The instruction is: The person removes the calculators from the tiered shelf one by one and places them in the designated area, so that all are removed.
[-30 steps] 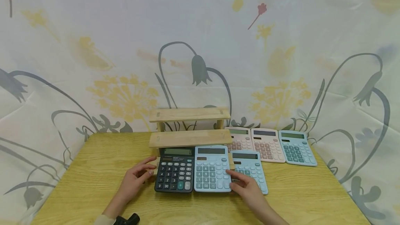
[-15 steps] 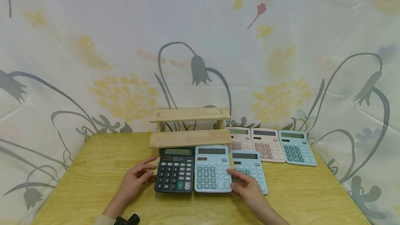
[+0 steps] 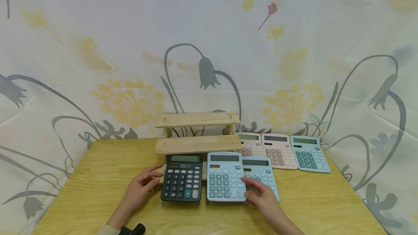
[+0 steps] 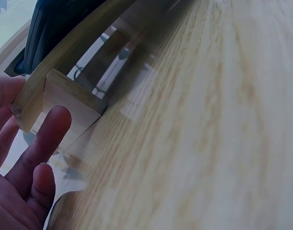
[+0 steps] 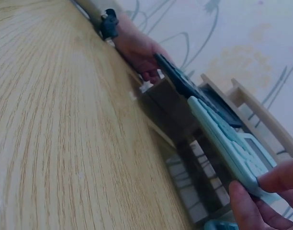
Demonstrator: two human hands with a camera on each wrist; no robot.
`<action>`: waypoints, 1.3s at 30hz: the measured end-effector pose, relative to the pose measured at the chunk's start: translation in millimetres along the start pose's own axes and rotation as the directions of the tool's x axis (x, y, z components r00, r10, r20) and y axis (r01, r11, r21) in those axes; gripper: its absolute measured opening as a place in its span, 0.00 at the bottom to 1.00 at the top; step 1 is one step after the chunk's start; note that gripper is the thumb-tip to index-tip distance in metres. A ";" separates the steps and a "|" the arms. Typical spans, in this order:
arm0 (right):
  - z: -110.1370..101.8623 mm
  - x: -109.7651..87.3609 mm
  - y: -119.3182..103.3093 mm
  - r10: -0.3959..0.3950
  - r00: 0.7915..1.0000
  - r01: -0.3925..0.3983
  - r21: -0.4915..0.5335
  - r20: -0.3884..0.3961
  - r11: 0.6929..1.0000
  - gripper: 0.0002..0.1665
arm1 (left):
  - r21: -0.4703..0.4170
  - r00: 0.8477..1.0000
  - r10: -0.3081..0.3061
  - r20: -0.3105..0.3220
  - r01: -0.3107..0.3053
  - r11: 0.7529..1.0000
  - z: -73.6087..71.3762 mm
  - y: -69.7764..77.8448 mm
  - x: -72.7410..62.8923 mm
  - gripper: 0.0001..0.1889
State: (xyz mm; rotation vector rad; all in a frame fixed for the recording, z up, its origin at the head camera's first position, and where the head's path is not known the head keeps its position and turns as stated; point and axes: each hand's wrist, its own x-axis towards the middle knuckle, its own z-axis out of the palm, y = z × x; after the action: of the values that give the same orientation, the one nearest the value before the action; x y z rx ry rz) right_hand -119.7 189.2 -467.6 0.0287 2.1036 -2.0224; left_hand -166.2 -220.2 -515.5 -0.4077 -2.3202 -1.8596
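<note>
My right hand (image 3: 266, 198) pinches the right edge of a light blue calculator (image 3: 225, 177), thumb and fingers on its lower corner. In the right wrist view this calculator (image 5: 223, 132) is tilted, its lower end raised off the table. To its left a black calculator (image 3: 182, 180) leans on the lowest step of a wooden tiered stand (image 3: 199, 144). My left hand (image 3: 141, 187) is beside the stand's left end; in the left wrist view its upper fingertips are right at the plank's end (image 4: 24, 112), the other fingers loosely bent below.
Behind my right hand lies another blue calculator (image 3: 261, 171), partly covered. Two pink calculators (image 3: 249, 145) (image 3: 280, 151) and a blue calculator (image 3: 310, 154) lie in a row at the back right of the wooden table (image 3: 98, 177). A flowered cloth (image 3: 294, 46) hangs behind.
My right hand has shifted slightly to the right with the light blue calculator, and a gap has opened between it and the black calculator. The left hand has stayed put.
</note>
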 end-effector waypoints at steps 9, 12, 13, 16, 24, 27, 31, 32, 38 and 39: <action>-10.2 -1.6 1.8 0.017 0.999 -0.019 -0.025 -0.042 1.000 0.27 | -0.006 1.000 0.008 0.005 -0.008 1.000 -0.2 -1.1 -0.4 0.07; -13.1 -2.3 2.9 0.024 0.997 -0.026 -0.033 -0.068 0.999 0.27 | -0.008 1.000 0.010 0.006 -0.010 1.000 -0.2 -1.1 -0.2 0.08; -14.0 -2.4 3.3 0.026 0.997 -0.029 -0.039 -0.078 0.999 0.27 | -0.010 1.000 0.010 0.005 -0.010 1.000 -0.3 -1.1 -0.1 0.08; -17.2 -3.4 3.5 0.035 0.994 -0.040 -0.051 -0.102 0.998 0.26 | -0.009 1.000 0.013 0.006 -0.013 1.000 -0.5 -0.5 -0.3 0.08; -28.1 -4.7 7.4 0.051 0.982 -0.065 -0.071 -0.183 0.995 0.24 | -0.017 1.000 0.021 0.015 -0.021 1.000 -0.5 -0.5 -0.7 0.08; -31.4 -6.1 6.8 0.061 0.979 -0.075 -0.066 -0.196 0.995 0.25 | -0.015 1.000 0.022 0.016 -0.022 1.000 -0.6 -0.4 -0.9 0.08; -35.2 -7.5 5.5 0.069 0.976 -0.082 -0.056 -0.205 0.995 0.26 | -0.014 0.999 0.027 0.017 -0.027 1.000 -0.4 -0.5 -1.0 0.08; -36.2 -7.7 5.2 0.068 0.976 -0.081 -0.052 -0.206 0.995 0.26 | -0.014 0.999 0.028 0.017 -0.028 1.000 -0.3 -0.6 -1.0 0.08; -42.7 -8.7 3.2 0.070 0.974 -0.083 -0.051 -0.214 0.995 0.27 | -0.024 1.000 0.020 0.019 -0.019 1.000 -0.4 -0.5 -0.6 0.08; -43.8 -8.8 2.6 0.074 0.973 -0.088 -0.053 -0.219 0.995 0.27 | -0.026 1.000 0.016 0.019 -0.016 1.000 -0.5 -0.4 -0.5 0.08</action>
State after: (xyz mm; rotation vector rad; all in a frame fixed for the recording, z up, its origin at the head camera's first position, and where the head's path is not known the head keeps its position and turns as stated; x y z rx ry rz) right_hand -117.1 233.8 -467.5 0.3341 2.2515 -1.9843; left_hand -165.9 -220.8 -515.9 -0.4479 -2.3004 -1.8883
